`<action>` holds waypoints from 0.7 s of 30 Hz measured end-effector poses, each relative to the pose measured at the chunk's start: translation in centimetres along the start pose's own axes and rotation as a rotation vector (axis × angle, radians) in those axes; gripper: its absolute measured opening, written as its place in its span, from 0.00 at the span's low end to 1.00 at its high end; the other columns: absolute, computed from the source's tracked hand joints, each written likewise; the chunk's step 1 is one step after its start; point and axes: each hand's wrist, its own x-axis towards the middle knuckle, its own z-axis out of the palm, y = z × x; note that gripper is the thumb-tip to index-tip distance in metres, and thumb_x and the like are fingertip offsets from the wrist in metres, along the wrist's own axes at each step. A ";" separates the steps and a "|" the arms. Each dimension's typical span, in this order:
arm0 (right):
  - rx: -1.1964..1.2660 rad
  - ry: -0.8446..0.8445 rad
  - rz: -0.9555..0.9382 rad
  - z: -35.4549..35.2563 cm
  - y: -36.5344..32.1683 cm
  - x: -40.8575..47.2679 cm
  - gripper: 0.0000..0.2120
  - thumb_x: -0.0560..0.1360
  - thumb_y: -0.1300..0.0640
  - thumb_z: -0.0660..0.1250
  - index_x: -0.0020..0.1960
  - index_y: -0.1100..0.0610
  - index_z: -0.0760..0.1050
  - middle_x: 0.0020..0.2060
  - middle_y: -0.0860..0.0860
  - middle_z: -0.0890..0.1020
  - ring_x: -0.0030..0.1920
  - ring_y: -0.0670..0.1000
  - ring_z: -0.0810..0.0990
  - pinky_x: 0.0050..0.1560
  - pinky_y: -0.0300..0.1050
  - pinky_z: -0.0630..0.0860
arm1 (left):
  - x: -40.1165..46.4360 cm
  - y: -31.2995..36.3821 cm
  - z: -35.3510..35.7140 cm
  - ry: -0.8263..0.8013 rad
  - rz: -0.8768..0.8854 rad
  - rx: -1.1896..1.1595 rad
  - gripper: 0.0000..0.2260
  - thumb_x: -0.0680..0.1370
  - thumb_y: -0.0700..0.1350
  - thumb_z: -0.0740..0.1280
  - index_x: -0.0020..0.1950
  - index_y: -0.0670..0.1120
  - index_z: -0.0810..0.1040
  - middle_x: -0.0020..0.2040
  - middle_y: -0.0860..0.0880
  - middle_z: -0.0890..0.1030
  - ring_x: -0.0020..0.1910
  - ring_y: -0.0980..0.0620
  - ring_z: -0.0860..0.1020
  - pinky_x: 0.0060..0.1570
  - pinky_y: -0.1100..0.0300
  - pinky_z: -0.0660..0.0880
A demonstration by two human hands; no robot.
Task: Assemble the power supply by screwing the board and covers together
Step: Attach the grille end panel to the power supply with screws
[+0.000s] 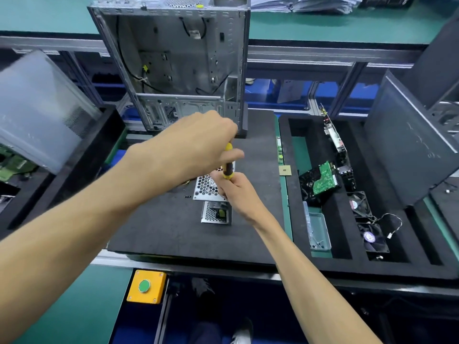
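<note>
Now both hands meet over the middle of the black mat (159, 227). The left hand (198, 147) is curled round the top of the screwdriver (227, 163), its fingers wrapped over the yellow and black handle. The right hand (232, 188) grips the lower end of the same handle, just under the left fingers, and its fingertips are turned down toward the metal.

The power supply (205, 188) lies directly below the fingers, touching or almost touching the right fingertips (the tip of the tool is hidden by the right hand, so I cannot tell if it sits in a screw). The screwdriver stands nearly upright, a little tilted, and its long axis points down into the perforated cover. The cover itself lies flat, with its long side running away from the person. The right hand is the nearer one to the cover; the left hand is above it. I judge that the coming move is a turn of the handle with pressure straight down, so the shaft must stay in line with the screw hole under the fingers.

By count I see one screwdriver, two hands, and two perforated metal parts: the cover under the fingers and a second part (215, 212) just beside it, toward the person. A few small dark screws (186, 196) lie on the mat left of the fingers; their number is too small to tell exactly.
</note>
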 end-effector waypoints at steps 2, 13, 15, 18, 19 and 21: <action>0.006 -0.001 -0.009 0.0 -0.1 -0.1 0.24 0.76 0.38 0.62 0.29 0.48 0.56 0.27 0.44 0.59 0.31 0.47 0.56 0.31 0.42 0.53 | 0.1 0.0 0.0 -0.042 0.073 -0.081 0.04 0.80 0.49 0.66 0.50 0.50 0.78 0.46 0.50 0.76 0.50 0.43 0.77 0.49 0.48 0.76; 0.027 0.010 -0.010 -0.3 -0.1 -0.2 0.23 0.75 0.40 0.63 0.31 0.49 0.56 0.27 0.46 0.59 0.30 0.47 0.57 0.29 0.39 0.57 | -0.2 0.0 0.2 0.045 -0.013 -0.059 0.14 0.78 0.62 0.66 0.52 0.52 0.77 0.44 0.50 0.78 0.47 0.42 0.78 0.43 0.52 0.75; 0.022 0.000 -0.017 -0.3 -0.1 -0.1 0.24 0.76 0.38 0.63 0.31 0.49 0.56 0.27 0.46 0.59 0.30 0.48 0.57 0.30 0.41 0.55 | -0.1 -0.1 0.2 0.046 0.008 -0.079 0.10 0.79 0.56 0.66 0.51 0.51 0.78 0.44 0.49 0.78 0.47 0.42 0.78 0.45 0.51 0.74; 0.046 0.005 -0.022 -0.4 -0.2 -0.1 0.22 0.74 0.39 0.62 0.31 0.49 0.56 0.27 0.47 0.59 0.31 0.48 0.57 0.31 0.42 0.54 | -0.2 0.1 0.0 -0.029 0.104 -0.176 0.08 0.79 0.48 0.67 0.57 0.52 0.78 0.50 0.51 0.76 0.49 0.47 0.77 0.50 0.51 0.75; 0.035 0.004 -0.015 -0.4 -0.2 -0.1 0.23 0.74 0.38 0.62 0.31 0.49 0.55 0.27 0.47 0.59 0.31 0.48 0.56 0.31 0.42 0.54 | -0.2 0.1 0.2 -0.012 0.066 -0.154 0.10 0.79 0.53 0.67 0.57 0.51 0.77 0.49 0.51 0.76 0.49 0.46 0.77 0.50 0.51 0.75; 0.023 -0.006 -0.007 -0.4 -0.2 -0.1 0.24 0.74 0.38 0.62 0.32 0.51 0.55 0.28 0.48 0.59 0.31 0.48 0.56 0.30 0.40 0.56 | -0.2 0.1 0.3 0.012 -0.007 -0.079 0.14 0.78 0.59 0.65 0.52 0.48 0.76 0.44 0.49 0.77 0.46 0.43 0.78 0.47 0.49 0.76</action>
